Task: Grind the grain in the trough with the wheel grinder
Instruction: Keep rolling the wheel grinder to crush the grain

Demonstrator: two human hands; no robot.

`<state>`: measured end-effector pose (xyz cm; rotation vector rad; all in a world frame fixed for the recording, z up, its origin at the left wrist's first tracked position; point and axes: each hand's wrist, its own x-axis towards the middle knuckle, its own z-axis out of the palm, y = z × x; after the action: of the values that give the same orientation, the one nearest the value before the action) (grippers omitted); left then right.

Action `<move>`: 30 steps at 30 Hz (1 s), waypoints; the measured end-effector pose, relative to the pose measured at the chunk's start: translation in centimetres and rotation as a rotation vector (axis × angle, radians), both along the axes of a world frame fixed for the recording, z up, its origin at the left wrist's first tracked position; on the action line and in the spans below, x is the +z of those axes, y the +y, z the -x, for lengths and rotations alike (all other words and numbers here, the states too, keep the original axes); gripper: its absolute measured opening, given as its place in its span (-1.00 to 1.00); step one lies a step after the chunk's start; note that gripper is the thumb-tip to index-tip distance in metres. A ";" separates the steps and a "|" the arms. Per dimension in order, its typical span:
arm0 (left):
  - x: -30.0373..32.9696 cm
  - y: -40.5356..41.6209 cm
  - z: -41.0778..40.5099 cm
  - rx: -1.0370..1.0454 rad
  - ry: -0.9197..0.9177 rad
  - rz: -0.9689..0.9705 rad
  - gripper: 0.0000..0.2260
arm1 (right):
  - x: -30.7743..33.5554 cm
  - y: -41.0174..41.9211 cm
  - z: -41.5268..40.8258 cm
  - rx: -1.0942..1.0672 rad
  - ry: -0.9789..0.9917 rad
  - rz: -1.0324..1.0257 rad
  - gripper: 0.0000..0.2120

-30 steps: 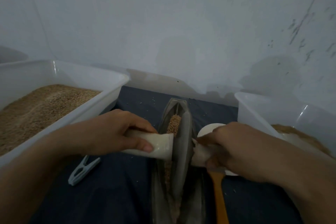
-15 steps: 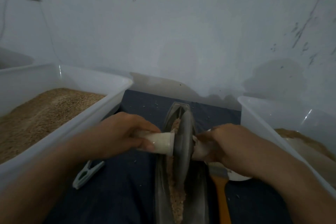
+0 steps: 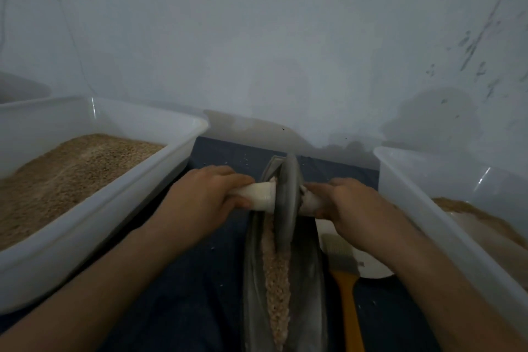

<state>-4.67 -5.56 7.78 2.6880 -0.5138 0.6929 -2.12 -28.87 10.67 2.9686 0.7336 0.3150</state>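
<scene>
grey disc wheel [image 3: 286, 203] farther up gritty grain [image 3: 276, 280], both hands' fingers [image 3: 240, 180] clenched on smooth white handles [image 3: 258, 196]

Left hand [image 3: 205, 200] and right hand [image 3: 351, 203] gripping wheel grinder [image 3: 287, 203] in grain-filled trough [image 3: 311, 280].

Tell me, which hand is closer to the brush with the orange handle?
The right hand. It grips the grinder's handle just above the brush, with its wrist passing right beside the bristles. The left hand is across the trough, on the opposite handle.
</scene>
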 end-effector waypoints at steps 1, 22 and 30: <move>-0.3 -0.1 -0.2 0.000 -0.034 -0.004 -0.66 | -0.4 0.0 -0.3 -0.004 -0.034 -0.008 -0.40; 1.0 1.0 0.4 -0.050 0.249 0.072 -0.75 | 1.2 0.4 1.2 0.027 0.088 0.097 -0.47; 0.4 0.6 -0.1 -0.116 0.004 0.013 -0.66 | 0.4 -0.2 0.5 0.091 0.008 0.028 -0.55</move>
<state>-4.54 -4.98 8.15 2.6220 -0.6565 0.6565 -2.58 -29.08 11.10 2.9172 0.8689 0.2965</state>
